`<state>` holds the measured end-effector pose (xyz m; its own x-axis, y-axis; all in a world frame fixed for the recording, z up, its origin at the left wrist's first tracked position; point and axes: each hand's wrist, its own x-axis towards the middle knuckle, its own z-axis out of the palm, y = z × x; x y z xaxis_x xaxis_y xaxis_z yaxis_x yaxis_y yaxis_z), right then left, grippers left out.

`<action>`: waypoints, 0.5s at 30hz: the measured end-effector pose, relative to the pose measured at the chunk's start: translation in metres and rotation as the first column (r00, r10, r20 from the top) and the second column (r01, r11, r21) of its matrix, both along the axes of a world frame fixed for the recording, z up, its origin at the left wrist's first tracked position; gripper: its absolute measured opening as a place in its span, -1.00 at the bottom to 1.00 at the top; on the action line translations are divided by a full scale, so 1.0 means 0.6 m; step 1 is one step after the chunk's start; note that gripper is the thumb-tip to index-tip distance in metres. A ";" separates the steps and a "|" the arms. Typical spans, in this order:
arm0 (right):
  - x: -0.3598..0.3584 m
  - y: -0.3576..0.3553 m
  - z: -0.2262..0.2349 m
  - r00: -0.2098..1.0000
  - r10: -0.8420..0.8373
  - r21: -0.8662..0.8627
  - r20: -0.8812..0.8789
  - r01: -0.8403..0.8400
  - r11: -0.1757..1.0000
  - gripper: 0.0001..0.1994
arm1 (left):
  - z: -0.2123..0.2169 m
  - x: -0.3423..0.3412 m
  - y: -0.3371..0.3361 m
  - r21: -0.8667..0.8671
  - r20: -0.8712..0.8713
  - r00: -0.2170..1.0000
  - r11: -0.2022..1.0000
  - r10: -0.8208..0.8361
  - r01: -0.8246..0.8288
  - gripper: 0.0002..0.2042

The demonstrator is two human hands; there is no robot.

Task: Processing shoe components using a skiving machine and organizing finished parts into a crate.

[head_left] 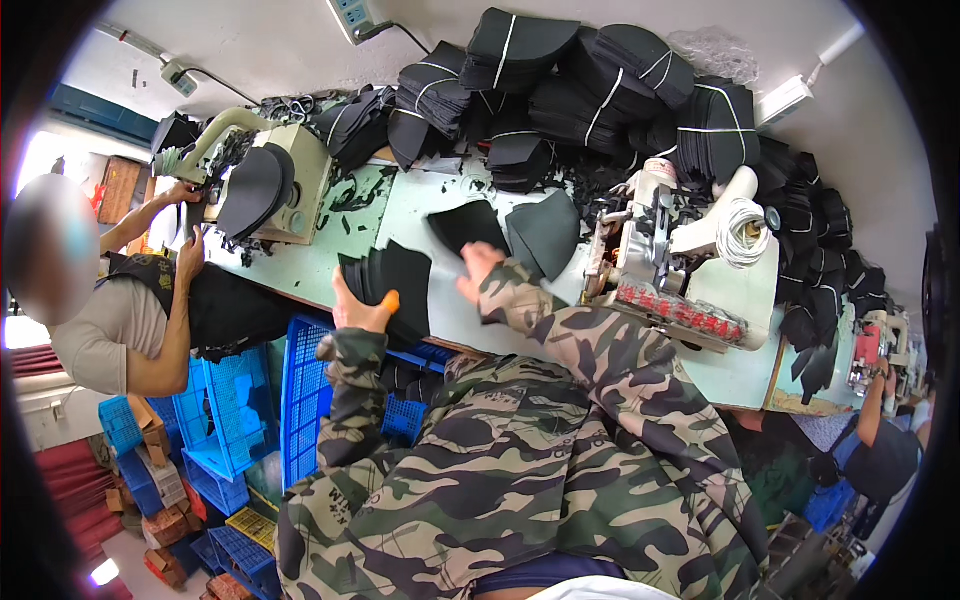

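Note:
My left hand (362, 308), with an orange cover on its thumb, grips the near left side of a stack of black curved fabric-like pieces (398, 280) at the table's front edge. The thumb lies against the stack; some fingers are hidden. To its right, my right hand (480, 268) is slightly blurred, its fingers apart and nothing seen in it. Just beyond those fingers lies a black curved piece (466, 224). Beside it, dark grey curved pieces (545, 234) overlap on the pale table (462, 318).
A sewing-type machine (690, 255) stands right of my right hand. Tied black bundles (520, 50) are piled against the wall. At left, a co-worker (130, 330) handles a piece at another machine (300, 180). Blue crates (303, 400) stand below the table's front edge.

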<state>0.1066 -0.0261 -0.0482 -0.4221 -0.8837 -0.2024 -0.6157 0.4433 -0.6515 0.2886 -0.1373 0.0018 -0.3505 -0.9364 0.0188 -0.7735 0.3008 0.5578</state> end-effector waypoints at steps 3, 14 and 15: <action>0.058 -0.005 -0.003 0.948 0.150 -0.014 0.280 -0.152 0.988 -0.44 | -0.038 0.012 0.051 0.083 0.049 0.992 0.990 -0.118 0.114 -0.04; 0.039 0.016 -0.036 0.864 0.078 -0.041 0.498 -0.066 0.997 -0.39 | -0.064 -0.016 0.074 0.150 0.083 0.962 0.958 -0.260 0.246 0.08; 0.044 0.016 -0.031 0.857 0.091 -0.039 0.507 -0.083 0.996 -0.39 | -0.066 -0.015 0.076 0.156 0.099 0.960 0.957 -0.261 0.245 0.09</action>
